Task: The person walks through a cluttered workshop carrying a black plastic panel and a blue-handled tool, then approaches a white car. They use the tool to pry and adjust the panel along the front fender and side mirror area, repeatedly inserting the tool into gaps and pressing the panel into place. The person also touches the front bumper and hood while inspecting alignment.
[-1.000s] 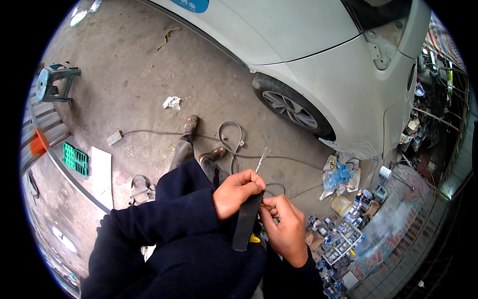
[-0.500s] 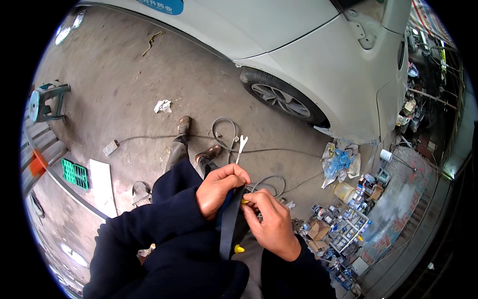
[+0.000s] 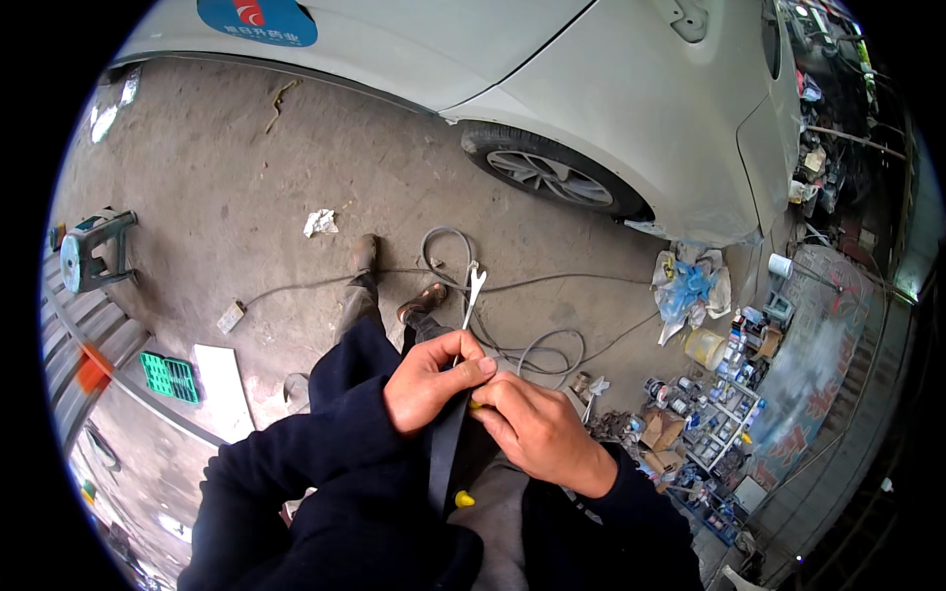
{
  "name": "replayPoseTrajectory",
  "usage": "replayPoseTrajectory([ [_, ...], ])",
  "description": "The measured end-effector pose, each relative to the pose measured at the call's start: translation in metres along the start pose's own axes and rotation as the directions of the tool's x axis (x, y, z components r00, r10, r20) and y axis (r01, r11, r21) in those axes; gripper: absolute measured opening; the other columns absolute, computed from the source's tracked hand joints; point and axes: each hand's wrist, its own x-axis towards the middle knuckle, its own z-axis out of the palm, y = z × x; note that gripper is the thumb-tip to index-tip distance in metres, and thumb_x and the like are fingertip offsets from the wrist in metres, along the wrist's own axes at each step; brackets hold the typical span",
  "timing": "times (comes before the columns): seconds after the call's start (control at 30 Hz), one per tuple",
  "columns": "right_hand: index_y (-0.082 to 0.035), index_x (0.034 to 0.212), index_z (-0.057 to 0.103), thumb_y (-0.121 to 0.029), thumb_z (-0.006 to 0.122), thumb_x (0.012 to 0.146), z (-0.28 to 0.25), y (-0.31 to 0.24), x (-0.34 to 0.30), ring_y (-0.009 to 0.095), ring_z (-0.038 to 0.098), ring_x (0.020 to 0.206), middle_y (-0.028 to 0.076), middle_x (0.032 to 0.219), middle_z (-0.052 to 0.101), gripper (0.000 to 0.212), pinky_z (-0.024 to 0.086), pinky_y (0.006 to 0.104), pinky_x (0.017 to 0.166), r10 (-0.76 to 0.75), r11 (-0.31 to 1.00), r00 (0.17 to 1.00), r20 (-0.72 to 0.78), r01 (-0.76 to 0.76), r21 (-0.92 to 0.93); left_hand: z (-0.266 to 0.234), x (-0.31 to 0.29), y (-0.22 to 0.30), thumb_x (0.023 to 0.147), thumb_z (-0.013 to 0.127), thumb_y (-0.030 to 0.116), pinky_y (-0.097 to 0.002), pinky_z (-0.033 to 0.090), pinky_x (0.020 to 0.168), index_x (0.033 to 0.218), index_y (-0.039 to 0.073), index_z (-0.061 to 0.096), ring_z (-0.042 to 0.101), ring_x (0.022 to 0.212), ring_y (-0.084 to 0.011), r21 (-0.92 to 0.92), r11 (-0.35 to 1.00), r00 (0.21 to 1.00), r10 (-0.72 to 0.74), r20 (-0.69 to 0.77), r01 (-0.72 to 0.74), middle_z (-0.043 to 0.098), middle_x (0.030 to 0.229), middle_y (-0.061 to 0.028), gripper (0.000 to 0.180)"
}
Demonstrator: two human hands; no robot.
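My left hand (image 3: pixel 431 386) is closed around the upper end of a long, dark grey trim strip (image 3: pixel 446 453). The same hand holds a silver wrench (image 3: pixel 475 286), whose forked open end sticks out beyond the fingers. My right hand (image 3: pixel 544 426) pinches a small yellow clip (image 3: pixel 475 404) at the strip's edge, mostly hidden by the fingertips. Both hands' fingertips meet there. Lower on the strip, a second yellow clip (image 3: pixel 463 499) juts from its right side, close to my lap.
A white car (image 3: pixel 631 89) with its wheel (image 3: pixel 552 177) stands ahead. A grey cable (image 3: pixel 552 281) loops across the floor by my feet. Cans and boxes (image 3: pixel 700 424) crowd the right. Leftward are a stool (image 3: pixel 94 251), a green tray (image 3: pixel 169 377) and a white board (image 3: pixel 224 394).
My hands have come together, with the right fingertips now against the left ones at the strip's upper end. The whole view has shifted slightly.
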Motion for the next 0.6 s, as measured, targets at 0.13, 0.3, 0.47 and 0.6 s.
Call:
replayPoseTrajectory([
  [0.13,-0.004,0.096,0.054,-0.004,0.069,0.083,0.005,0.006,-0.004,0.030,0.063,0.072,0.010,0.085,0.057,0.020,0.051,0.0379,0.059,-0.081,0.997,0.997,-0.018,0.081,0.002,0.000,-0.003,-0.006,0.096,0.061,0.011,-0.0212,0.043,0.076,0.089,0.004,0.059,0.051,0.083,-0.0043,-0.003,1.000,1.000,-0.018,-0.006,0.018,0.059,0.088,0.0023,0.010],
  [0.3,-0.003,0.094,0.056,-0.003,0.072,0.081,0.011,-0.003,-0.017,0.030,0.065,0.071,0.010,0.083,0.060,0.021,0.052,0.0382,0.061,-0.016,1.000,0.995,-0.100,0.015,-0.009,0.007,-0.006,-0.005,0.095,0.063,0.012,-0.0212,0.043,0.075,0.087,0.004,0.059,0.051,0.081,-0.0043,0.036,0.999,1.000,-0.017,-0.008,0.017,0.060,0.086,0.0024,0.011],
  [0.47,-0.002,0.093,0.058,-0.002,0.074,0.080,0.018,-0.015,-0.026,0.030,0.064,0.067,0.011,0.082,0.062,0.021,0.050,0.0383,0.057,0.023,1.000,0.984,-0.177,-0.021,0.010,0.012,-0.014,-0.003,0.094,0.065,0.012,-0.0209,0.042,0.073,0.086,0.004,0.060,0.050,0.079,-0.0040,0.093,0.996,1.000,-0.006,0.003,0.006,0.060,0.084,0.0029,0.012],
  [0.6,-0.001,0.094,0.058,-0.002,0.074,0.080,0.020,-0.018,-0.030,0.029,0.064,0.064,0.010,0.079,0.062,0.021,0.049,0.0365,0.055,0.042,0.998,0.985,-0.170,-0.032,0.061,0.011,-0.019,-0.008,0.094,0.065,0.012,-0.0210,0.042,0.074,0.087,0.004,0.060,0.050,0.080,-0.0038,0.066,0.998,1.000,0.019,-0.011,-0.019,0.060,0.085,0.0029,0.011],
])
